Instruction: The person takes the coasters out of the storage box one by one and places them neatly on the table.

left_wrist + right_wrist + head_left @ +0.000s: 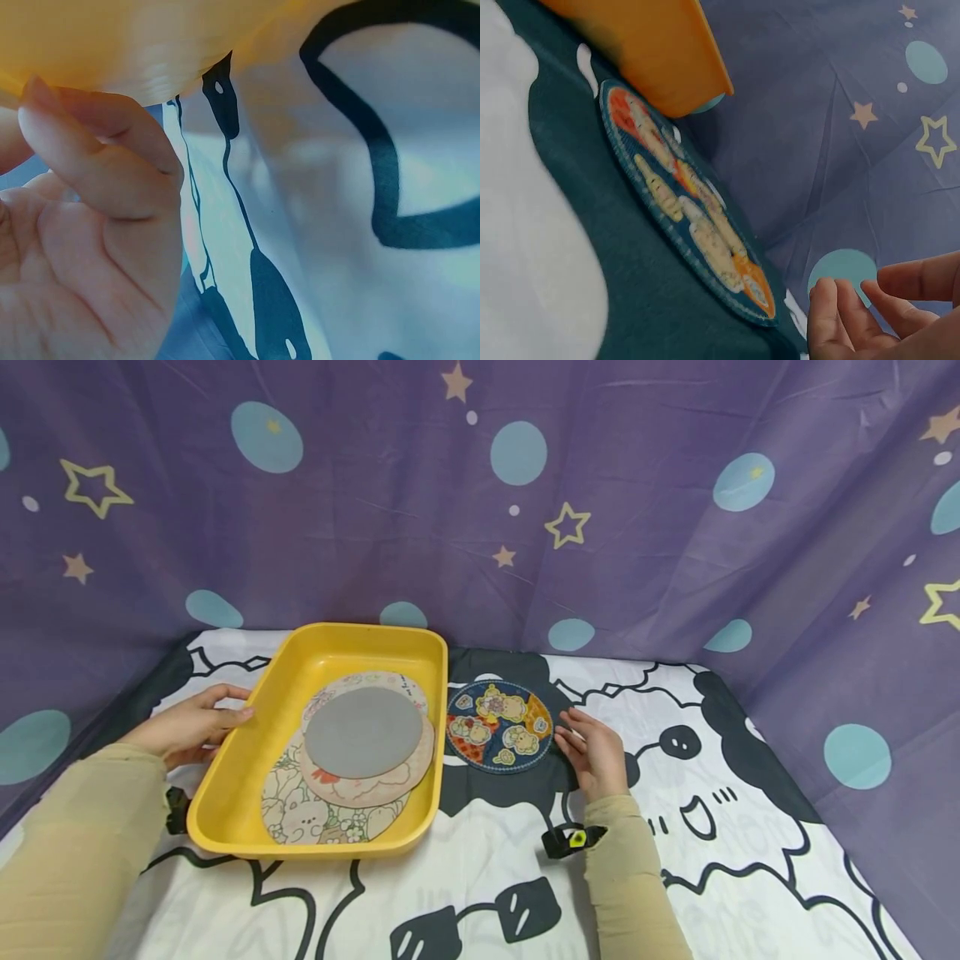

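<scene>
A yellow plastic tray point(318, 847) lies on the left part of the patterned cloth. My left hand point(198, 720) holds its left rim, with bent fingers and thumb against the edge; the left wrist view shows a fingertip against the yellow wall. Inside, round flat mats overlap: a plain grey one point(364, 732) on top, pinkish printed ones point(408, 777) under it, and a floral bear one point(300, 818) lowest. To the tray's right lies a round blue mat point(501, 727) with cartoon bears. Beside its right edge is my right hand point(596, 752), fingers loosely bent, apart from the mat and holding nothing.
A black-and-white cartoon cloth point(480, 877) covers the table. Behind it hangs a purple curtain point(420, 527) with stars and blue spots, close to the tray's far end. A dark wrist camera point(573, 841) sits at the right wrist.
</scene>
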Demonstrator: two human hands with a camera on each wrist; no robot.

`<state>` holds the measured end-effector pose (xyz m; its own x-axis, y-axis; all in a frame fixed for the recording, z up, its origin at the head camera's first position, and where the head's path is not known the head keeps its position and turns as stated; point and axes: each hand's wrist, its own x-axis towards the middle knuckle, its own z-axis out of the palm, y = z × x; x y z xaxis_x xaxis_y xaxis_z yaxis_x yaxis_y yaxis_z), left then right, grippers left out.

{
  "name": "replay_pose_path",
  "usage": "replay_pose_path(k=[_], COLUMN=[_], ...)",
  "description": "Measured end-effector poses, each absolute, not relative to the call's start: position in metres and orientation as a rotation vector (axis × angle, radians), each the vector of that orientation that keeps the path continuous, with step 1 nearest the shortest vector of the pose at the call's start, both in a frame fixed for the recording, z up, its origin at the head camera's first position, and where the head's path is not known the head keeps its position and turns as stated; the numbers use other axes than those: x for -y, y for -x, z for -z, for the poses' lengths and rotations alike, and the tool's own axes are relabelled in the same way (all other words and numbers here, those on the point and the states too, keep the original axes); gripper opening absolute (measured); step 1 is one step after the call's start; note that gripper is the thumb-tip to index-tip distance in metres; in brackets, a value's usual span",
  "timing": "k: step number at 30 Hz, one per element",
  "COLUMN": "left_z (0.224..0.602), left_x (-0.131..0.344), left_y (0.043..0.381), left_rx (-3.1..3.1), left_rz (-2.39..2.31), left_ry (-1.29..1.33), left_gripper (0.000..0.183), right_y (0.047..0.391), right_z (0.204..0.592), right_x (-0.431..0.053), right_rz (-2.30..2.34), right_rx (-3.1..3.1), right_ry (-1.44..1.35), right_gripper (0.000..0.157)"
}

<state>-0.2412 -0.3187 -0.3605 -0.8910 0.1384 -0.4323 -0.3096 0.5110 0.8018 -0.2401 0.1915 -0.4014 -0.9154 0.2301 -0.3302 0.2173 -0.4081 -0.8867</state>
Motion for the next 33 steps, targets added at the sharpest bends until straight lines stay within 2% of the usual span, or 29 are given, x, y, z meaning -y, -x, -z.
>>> replay_pose_path(k=[18,33], left_z=[0.36,0.359], left_x=[0.319,0.319], left_y=[0.243,0.242], left_rx=[-2.307,-2.304], left_rz=[-1.35,-1.34], left_ry=[0.133,0.137], left_gripper=[0.068,0.067], right_y=[0.227,0.214], right_z=[0.374,0.354], right_x=[-0.182,-0.154], right_rz=[-2.686,-2.75], right_rx=[1.534,1.47], right_ry=[0.453,0.243], right_gripper=[0.04,0.036])
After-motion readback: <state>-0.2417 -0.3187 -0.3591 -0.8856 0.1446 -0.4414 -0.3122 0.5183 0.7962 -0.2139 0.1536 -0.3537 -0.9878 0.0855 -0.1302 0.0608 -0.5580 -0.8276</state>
